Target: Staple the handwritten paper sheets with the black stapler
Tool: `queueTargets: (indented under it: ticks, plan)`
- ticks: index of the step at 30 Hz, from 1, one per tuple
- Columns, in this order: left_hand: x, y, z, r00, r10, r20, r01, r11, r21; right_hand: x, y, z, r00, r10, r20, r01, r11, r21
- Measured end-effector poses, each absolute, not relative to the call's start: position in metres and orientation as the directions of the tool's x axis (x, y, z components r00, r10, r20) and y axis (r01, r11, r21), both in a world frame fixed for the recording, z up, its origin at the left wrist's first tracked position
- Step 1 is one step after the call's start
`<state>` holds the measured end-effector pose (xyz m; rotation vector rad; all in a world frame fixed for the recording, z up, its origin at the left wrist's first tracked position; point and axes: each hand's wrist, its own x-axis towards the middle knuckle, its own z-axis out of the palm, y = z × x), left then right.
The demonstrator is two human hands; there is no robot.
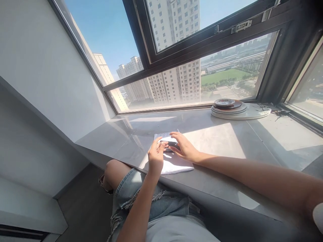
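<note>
A small black object (172,144), too small to identify, is held above a white notebook (176,165) on the grey sill. My left hand (156,155) pinches its left end between thumb and fingers. At its right end, my right hand (185,148) has the thumb below and the fingers curved over the top. The notebook lies near the sill's front edge, partly hidden by both hands, with lines visible on its upper page. What looks like a thin pen tip (178,130) shows just beyond my right fingers.
Stacked plates and round boards (239,111) stand by the window at the back right. Dark thin items (280,113) lie beside them. The window frame (161,109) borders the sill (214,134); my legs (136,185) are below its front edge.
</note>
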<state>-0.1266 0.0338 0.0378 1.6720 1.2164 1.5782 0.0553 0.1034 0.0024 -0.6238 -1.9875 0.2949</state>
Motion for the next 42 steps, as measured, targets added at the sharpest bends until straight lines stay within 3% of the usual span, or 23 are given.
queueTargets:
  ticks: [3, 9, 17, 20, 22, 25, 29, 32, 36, 40, 42]
  plan:
    - [-0.124, 0.029, 0.047, 0.017, 0.918, 0.397, 0.173, -0.393, 0.903, 0.054, 0.095, 0.004, -0.473, 0.382, 0.794, 0.224, 0.924, -0.31]
    - [-0.126, 0.03, 0.051, 0.16, 0.946, 0.28, 0.042, -0.29, 0.956, 0.058, 0.093, 0.01, -0.499, 0.392, 0.773, 0.276, 0.917, -0.288]
    - [-0.118, 0.02, 0.057, 0.151, 0.944, 0.293, 0.318, -0.327, 0.89, 0.056, 0.094, 0.013, -0.421, 0.244, 0.874, 0.312, 0.943, -0.114]
    - [-0.116, 0.016, 0.058, -0.079, 0.903, 0.422, 0.437, -0.349, 0.829, 0.059, 0.105, 0.025, -0.386, 0.214, 0.897, 0.348, 0.935, -0.073]
    - [-0.123, 0.021, 0.055, -0.243, 0.81, 0.534, 0.514, -0.359, 0.779, 0.072, 0.122, 0.035, -0.39, 0.266, 0.882, 0.439, 0.895, -0.076]
    - [-0.149, 0.043, 0.044, -0.285, 0.751, 0.596, 0.654, -0.302, 0.694, 0.106, 0.159, 0.04, -0.418, 0.414, 0.808, 0.663, 0.748, -0.041]
    - [-0.193, 0.091, 0.024, -0.256, 0.816, 0.518, 0.859, -0.054, 0.509, 0.154, 0.2, 0.024, -0.427, 0.761, 0.488, 0.876, 0.483, 0.013]
    - [-0.213, 0.128, 0.012, -0.197, 0.887, 0.418, 0.919, 0.019, 0.394, 0.165, 0.21, 0.009, -0.348, 0.88, 0.322, 0.93, 0.368, -0.003]
    - [-0.225, 0.172, 0.009, -0.169, 0.9, 0.402, 0.928, 0.008, 0.372, 0.16, 0.209, 0.003, -0.271, 0.902, 0.335, 0.947, 0.313, -0.077]
    - [-0.231, 0.202, 0.013, -0.107, 0.919, 0.381, 0.928, -0.045, 0.37, 0.171, 0.213, 0.005, 0.028, 0.903, 0.428, 0.929, 0.135, -0.345]
    - [-0.234, 0.207, 0.011, -0.07, 0.93, 0.361, 0.926, -0.073, 0.37, 0.181, 0.219, 0.005, 0.22, 0.893, 0.393, 0.858, 0.014, -0.513]
